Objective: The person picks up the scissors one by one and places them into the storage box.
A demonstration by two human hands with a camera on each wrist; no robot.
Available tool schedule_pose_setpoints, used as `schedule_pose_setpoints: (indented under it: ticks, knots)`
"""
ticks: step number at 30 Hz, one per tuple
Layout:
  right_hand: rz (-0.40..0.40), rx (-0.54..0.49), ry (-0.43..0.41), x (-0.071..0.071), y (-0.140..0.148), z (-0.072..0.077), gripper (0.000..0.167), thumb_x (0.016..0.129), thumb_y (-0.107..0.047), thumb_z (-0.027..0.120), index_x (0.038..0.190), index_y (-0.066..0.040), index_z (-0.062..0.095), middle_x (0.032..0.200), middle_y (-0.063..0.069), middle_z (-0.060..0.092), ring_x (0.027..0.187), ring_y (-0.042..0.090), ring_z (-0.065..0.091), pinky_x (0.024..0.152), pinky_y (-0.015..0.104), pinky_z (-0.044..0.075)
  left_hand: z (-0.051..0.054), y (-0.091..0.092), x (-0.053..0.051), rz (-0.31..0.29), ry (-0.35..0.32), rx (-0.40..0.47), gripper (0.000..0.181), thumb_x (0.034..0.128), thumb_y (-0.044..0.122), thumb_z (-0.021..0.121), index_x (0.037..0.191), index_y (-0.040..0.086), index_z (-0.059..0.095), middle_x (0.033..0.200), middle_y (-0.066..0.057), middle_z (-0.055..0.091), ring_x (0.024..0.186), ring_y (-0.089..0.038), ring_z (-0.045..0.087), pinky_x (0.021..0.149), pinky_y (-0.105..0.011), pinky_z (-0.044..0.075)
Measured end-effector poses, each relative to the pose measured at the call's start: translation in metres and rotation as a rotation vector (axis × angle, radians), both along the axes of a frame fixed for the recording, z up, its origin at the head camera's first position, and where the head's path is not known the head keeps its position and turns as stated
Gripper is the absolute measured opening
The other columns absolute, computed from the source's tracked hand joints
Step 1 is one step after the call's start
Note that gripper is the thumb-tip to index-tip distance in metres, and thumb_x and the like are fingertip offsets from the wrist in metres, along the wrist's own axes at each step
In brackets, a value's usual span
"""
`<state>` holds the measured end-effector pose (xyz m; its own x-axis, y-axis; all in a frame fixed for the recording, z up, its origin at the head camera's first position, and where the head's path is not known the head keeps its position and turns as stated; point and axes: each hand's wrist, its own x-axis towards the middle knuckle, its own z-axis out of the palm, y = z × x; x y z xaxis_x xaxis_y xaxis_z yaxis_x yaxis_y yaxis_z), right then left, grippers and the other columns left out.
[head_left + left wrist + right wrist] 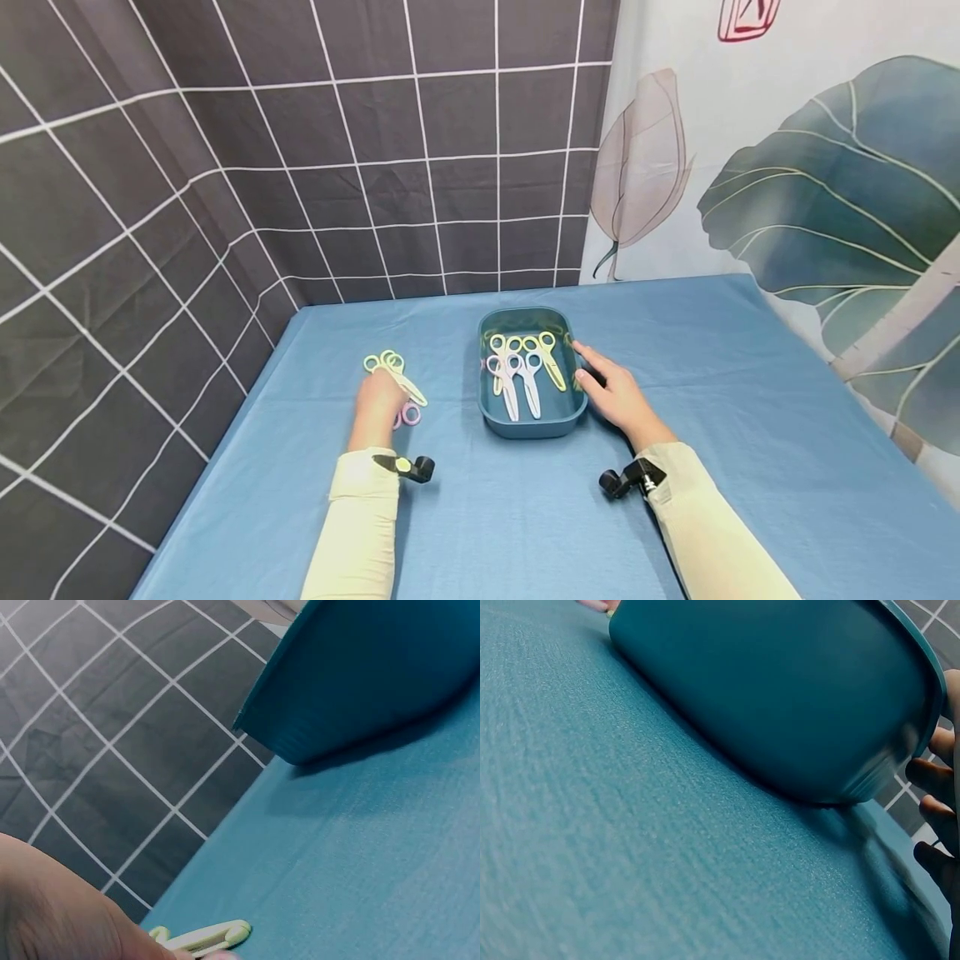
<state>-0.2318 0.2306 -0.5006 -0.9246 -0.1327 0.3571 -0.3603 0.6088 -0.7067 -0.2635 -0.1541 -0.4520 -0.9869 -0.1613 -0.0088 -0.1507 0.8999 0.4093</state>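
Observation:
In the head view, my left hand (381, 400) reaches down over a few scissors on the cloth. Pale yellow-green scissors (408, 388) stick out beyond it, and pink scissor handles (410, 414) show at its right side. Its fingertips are mostly hidden; the left wrist view has the thumb side close to the yellow-green scissors (217, 935), so whether it pinches any is unclear. My right hand (618, 398) touches the right side of a blue-green bin (531, 427) with fingers extended. Inside the bin lie yellow scissors (553, 367) and whitish-pink scissors (509, 396).
A blue cloth (480, 517) covers the table. Behind it hangs a dark curtain with a white grid (375, 192), and a leaf-patterned white curtain (675, 225) at the right. Small black cameras are strapped to both wrists.

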Motion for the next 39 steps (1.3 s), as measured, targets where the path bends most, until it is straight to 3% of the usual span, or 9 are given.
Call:
schedule_pose_setpoints:
  ticks: [8,15,21,26,35,39]
  knots:
    - [0.005,0.004,-0.009,0.0,-0.002,0.001,0.052,0.105,-0.026,0.055,0.154,-0.014,0.044,0.154,0.023,0.043,0.144,0.04,0.038,0.117,0.057,0.029,0.008,0.002,0.007,0.017,-0.035,-0.056,0.025,0.0953,0.001,0.048,0.105,-0.014,0.066,0.108,-0.032,0.067,0.106,-0.046,0.063,0.091,-0.052,0.052]
    - [0.005,-0.008,0.01,-0.001,-0.002,0.001,0.052,0.104,-0.023,0.056,0.154,-0.013,0.044,0.153,0.023,0.044,0.143,0.041,0.039,0.117,0.058,0.029,0.004,-0.005,0.005,0.007,0.01,-0.082,0.019,0.0937,0.0,0.053,0.097,-0.012,0.067,0.096,-0.03,0.068,0.096,-0.044,0.066,0.083,-0.05,0.055]
    - [0.003,-0.003,-0.002,0.0,-0.003,0.0,0.052,0.105,-0.024,0.056,0.154,-0.012,0.044,0.154,0.019,0.044,0.143,0.039,0.039,0.117,0.056,0.029,-0.006,-0.022,-0.003,0.028,0.043,-0.107,0.016,0.0899,0.004,0.062,0.094,-0.01,0.069,0.097,-0.029,0.068,0.097,-0.045,0.065,0.085,-0.054,0.054]
    - [0.002,-0.01,0.001,0.0,-0.002,0.0,0.051,0.104,-0.023,0.056,0.153,-0.012,0.045,0.154,0.02,0.044,0.143,0.04,0.039,0.117,0.057,0.03,-0.004,-0.029,-0.003,-0.003,0.062,-0.124,0.017,0.0917,0.007,0.061,0.088,-0.007,0.069,0.094,-0.028,0.068,0.096,-0.046,0.064,0.086,-0.055,0.053]
    - [0.004,-0.015,-0.003,0.0,0.0,-0.001,0.052,0.105,-0.026,0.055,0.154,-0.014,0.044,0.154,0.02,0.044,0.143,0.04,0.039,0.117,0.057,0.03,0.003,-0.034,0.002,0.024,0.009,-0.049,0.006,0.0841,-0.003,0.06,0.085,-0.007,0.065,0.092,-0.028,0.066,0.093,-0.046,0.064,0.085,-0.053,0.052]
    - [0.005,-0.011,-0.003,0.0,0.001,-0.001,0.052,0.105,-0.027,0.055,0.154,-0.015,0.044,0.154,0.02,0.044,0.143,0.04,0.039,0.116,0.057,0.03,0.006,-0.037,0.005,0.049,0.005,-0.01,0.014,0.0899,0.003,0.061,0.091,-0.011,0.064,0.094,-0.031,0.066,0.095,-0.048,0.064,0.084,-0.055,0.052]
